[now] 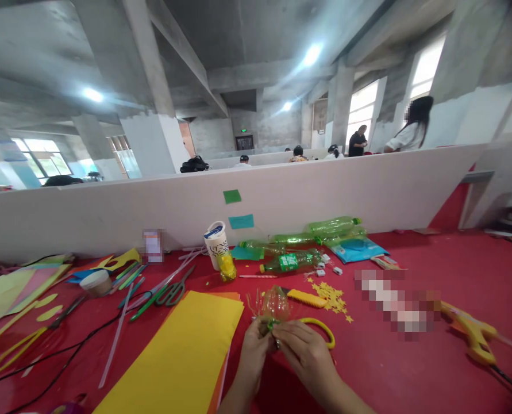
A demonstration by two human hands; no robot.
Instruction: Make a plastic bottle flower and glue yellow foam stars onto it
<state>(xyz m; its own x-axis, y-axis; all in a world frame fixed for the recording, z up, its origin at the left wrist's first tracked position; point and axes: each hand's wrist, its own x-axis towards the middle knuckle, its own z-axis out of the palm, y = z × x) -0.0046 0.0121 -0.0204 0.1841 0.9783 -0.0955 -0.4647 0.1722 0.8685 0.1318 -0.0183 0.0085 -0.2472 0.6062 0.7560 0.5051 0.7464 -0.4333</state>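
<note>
Red tabletop (393, 368), bearings from its middle: patterned cup (216, 245) standing at 11 o'clock; labelled green bottle (289, 263) on its side at 1; blue packet (354, 251) at 2; yellow glue gun (475, 338) at 3; yellow sheets (173, 345), stacked, at 8; yellow-handled scissors (45, 330) at 9.

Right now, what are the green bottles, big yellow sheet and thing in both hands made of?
Green bottles: probably plastic, glossy, see-through with bright glints. Yellow sheet: seems matte paper or thin card, flat with crisp edges. Held thing: likely thin plastic, shiny and see-through.
</note>
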